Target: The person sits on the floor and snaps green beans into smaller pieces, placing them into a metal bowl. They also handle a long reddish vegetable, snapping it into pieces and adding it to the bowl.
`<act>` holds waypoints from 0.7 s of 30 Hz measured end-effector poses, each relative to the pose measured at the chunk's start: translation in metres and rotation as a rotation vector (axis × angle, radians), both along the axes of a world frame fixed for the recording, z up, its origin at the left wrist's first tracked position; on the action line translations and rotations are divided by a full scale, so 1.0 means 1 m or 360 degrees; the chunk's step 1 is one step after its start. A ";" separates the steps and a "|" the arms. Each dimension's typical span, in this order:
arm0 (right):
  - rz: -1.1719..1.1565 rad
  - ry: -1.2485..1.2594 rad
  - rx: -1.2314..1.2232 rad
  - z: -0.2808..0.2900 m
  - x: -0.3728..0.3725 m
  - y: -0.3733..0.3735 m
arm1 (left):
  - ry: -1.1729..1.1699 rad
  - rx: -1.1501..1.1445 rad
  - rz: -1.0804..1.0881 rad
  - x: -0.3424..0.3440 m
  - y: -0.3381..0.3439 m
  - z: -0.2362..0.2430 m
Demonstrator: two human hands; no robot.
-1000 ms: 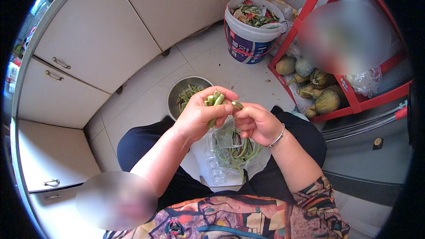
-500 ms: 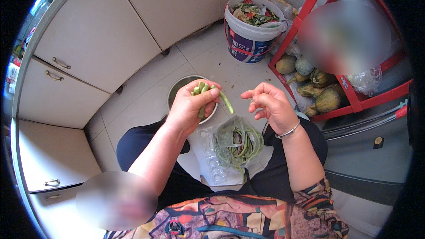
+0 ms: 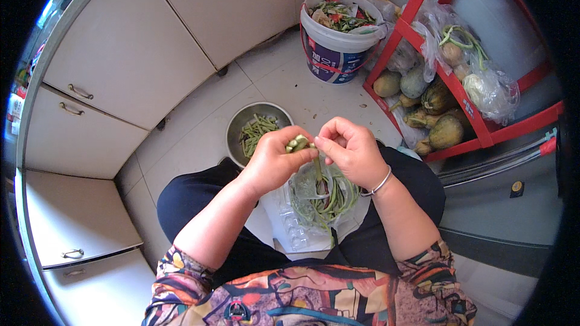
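My left hand (image 3: 272,163) is closed around several short green bean pieces (image 3: 298,143), their ends showing above my thumb. My right hand (image 3: 353,154) meets it at the upper right, thumb and forefinger pinched on a bean end beside the bunch. Below both hands, between my bent legs, a clear plastic bag (image 3: 314,205) of long green beans lies over a transparent ridged plastic piece (image 3: 295,235). Just beyond my left hand stands a steel bowl (image 3: 231,145) holding snapped bean pieces.
White cabinets (image 3: 121,48) curve along the left and back. A white bucket (image 3: 338,45) of vegetable scraps stands at the back. To the right, a red rack (image 3: 486,136) holds squashes (image 3: 446,131) and bagged vegetables (image 3: 483,93), beside a grey panel (image 3: 495,217).
Since half a second ago my hands have come back together: the left moved down and right, the right moved left and closed its fingers on the bean. More of the bowl shows.
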State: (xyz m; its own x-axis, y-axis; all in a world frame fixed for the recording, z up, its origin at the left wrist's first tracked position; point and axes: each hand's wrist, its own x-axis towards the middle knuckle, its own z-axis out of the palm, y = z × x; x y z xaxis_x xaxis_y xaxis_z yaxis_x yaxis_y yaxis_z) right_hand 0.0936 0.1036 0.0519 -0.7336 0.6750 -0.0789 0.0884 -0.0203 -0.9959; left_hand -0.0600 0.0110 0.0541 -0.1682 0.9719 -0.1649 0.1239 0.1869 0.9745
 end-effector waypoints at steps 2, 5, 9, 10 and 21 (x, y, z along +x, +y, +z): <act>-0.0055 0.0103 -0.0053 -0.004 -0.001 -0.001 | -0.0302 -0.0113 0.0161 0.002 0.000 0.001; -0.0202 0.0218 -0.0198 -0.010 0.000 0.002 | -0.0771 0.0074 0.0388 0.006 0.005 -0.004; -0.0392 0.0412 -0.0676 -0.003 0.010 0.014 | -0.1039 0.0245 0.0722 -0.020 0.008 -0.012; -0.0403 0.0565 -0.0810 -0.001 0.012 0.015 | -0.1094 0.0257 0.0725 -0.025 0.007 -0.011; -0.0004 0.0078 -0.0436 -0.008 0.002 0.000 | -0.0771 0.0258 0.0513 -0.009 0.000 -0.002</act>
